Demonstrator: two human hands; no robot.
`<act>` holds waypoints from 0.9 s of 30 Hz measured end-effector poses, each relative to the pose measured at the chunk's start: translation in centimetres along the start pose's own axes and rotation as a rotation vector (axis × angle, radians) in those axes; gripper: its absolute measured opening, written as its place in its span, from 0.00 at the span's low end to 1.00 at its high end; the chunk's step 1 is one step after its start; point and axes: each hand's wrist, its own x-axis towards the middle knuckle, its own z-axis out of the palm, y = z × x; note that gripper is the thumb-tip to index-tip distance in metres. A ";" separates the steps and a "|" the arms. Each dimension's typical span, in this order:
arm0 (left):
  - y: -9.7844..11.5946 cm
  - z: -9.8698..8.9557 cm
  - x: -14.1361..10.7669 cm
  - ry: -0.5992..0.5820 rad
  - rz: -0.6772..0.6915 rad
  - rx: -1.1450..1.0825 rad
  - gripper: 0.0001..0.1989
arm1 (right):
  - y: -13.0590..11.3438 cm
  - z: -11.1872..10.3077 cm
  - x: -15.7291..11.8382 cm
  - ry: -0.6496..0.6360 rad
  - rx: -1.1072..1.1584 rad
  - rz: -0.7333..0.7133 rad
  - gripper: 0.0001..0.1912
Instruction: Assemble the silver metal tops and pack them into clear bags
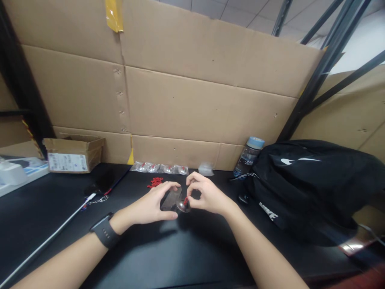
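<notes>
My right hand (206, 194) is closed in a pinch on the red cord of a shiny domed metal disc (182, 206), which hangs just above the black table (144, 249). Beside it my left hand (153, 202) is open, thumb and fingers apart. A clear plastic bag (171, 199) shows between them, its upper edge near the left fingertips; whether they touch it I cannot tell. Behind the hands lies a small pile of red cords (155, 182). Further back, several similar discs in clear bags (161, 168) form a row.
A stack of clear bags (206, 169) is near the cardboard wall (180, 100). On the right are a water bottle (248, 156) and a black backpack (313, 188). An open cardboard box (73, 154), a phone (104, 182) and a white cable (51, 233) are on the left.
</notes>
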 end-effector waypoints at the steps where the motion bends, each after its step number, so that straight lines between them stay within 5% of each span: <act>1: -0.1 0.0 -0.1 -0.013 -0.013 0.073 0.38 | 0.1 -0.1 -0.1 -0.039 -0.008 0.018 0.07; 9: 0.3 -0.4 -0.3 -0.161 -0.043 0.296 0.25 | 1.2 -0.1 -0.9 -0.245 -0.079 0.104 0.04; 21: -0.3 -0.4 0.1 -0.195 0.047 0.221 0.14 | 1.4 -0.8 -0.7 -0.407 0.021 0.047 0.03; 23: -1.0 -1.5 0.3 -0.137 0.081 0.261 0.14 | 1.9 -0.8 -0.6 -0.352 0.021 0.079 0.03; 27: -4.0 -5.3 0.2 0.244 -0.015 0.491 0.14 | 4.3 0.0 -0.9 -0.053 -0.144 0.241 0.06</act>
